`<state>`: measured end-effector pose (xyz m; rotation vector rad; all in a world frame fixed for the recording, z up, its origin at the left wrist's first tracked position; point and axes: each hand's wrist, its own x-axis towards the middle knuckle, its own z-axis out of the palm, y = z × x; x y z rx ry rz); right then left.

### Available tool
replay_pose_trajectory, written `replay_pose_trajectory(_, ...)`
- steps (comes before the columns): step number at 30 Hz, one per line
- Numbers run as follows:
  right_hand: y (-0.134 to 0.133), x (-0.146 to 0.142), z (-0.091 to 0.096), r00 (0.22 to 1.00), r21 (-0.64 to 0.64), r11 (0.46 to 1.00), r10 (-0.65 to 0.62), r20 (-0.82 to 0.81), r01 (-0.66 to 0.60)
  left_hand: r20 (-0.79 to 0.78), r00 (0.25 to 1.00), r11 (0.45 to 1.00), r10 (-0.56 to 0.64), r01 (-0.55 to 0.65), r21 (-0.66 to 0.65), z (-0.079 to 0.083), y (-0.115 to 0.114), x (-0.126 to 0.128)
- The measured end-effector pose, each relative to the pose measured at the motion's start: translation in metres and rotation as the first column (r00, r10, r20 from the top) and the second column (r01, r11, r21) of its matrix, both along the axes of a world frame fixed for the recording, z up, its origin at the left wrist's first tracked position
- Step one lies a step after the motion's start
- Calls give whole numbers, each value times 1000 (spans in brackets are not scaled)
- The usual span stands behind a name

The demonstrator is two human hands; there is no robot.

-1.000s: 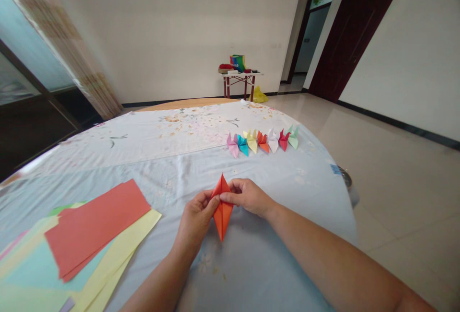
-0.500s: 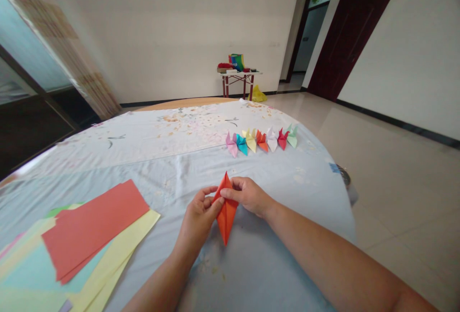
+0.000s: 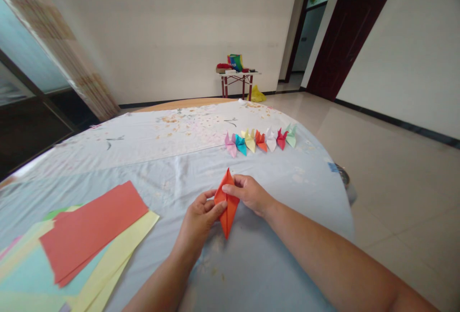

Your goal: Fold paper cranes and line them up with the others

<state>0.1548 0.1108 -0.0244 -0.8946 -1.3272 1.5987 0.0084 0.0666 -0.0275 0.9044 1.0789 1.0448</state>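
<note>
Between both hands is an orange folded paper [image 3: 229, 216], a long diamond with a crease line down its middle and its points up and down. My left hand [image 3: 200, 213] pinches its left edge, thumb on the front face. From the right, my right hand [image 3: 249, 193] grips the upper right edge, its thumb also lying on the front. The fingers behind the paper are partly hidden. Farther back, several folded paper cranes [image 3: 260, 141] in pink, blue, yellow, orange, white, red and green stand in a row.
At the left lies a stack of coloured paper sheets [image 3: 97, 230], red on top with yellow, blue and green below. A floral cloth [image 3: 172, 158] covers the round table. By the far wall stands a small table [image 3: 237, 74] with a colourful bag on it.
The paper has tilted slightly, its upper tip a little higher and to the right. My thumbs have shifted slightly on its face. Both hands keep their hold.
</note>
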Motion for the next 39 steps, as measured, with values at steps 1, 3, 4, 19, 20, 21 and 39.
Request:
replay_pose_trajectory(1, 0, 0, 0, 1000, -7, 1000, 0, 0, 0, 0, 1000, 1000, 6, -6, 3, -1, 0, 0)
replay_pose_trajectory(3, -1, 0, 1, 1000, -18, 1000, 1, 5, 0, -8, 1000, 1000, 19, -19, 5, -1, 0, 0)
replay_pose_trajectory(4, -1, 0, 1, 1000, -20, 1000, -1, 8, 1, -15, 1000, 1000, 24, -24, 5, -1, 0, 0)
replay_pose_trajectory(19, -2, -1, 1, 1000, -5, 1000, 15, 0, -15, 1, 1000, 1000, 27, -27, -14, -1, -3, 2)
replay_pose_trajectory(20, -2, -1, 0, 1000, -16, 1000, 19, -10, -19, -7, 1000, 1000, 31, -31, -6, -1, -3, 2)
replay_pose_trajectory(21, -2, -2, 0, 1000, -25, 999, 21, -17, -22, -12, 1000, 1000, 29, -29, 2, 0, -4, 2)
replay_pose_trajectory(39, -5, -4, -1, 992, -38, 992, 119, -51, -121, -94, 993, 997, 69, -66, 36, 3, -5, 6)
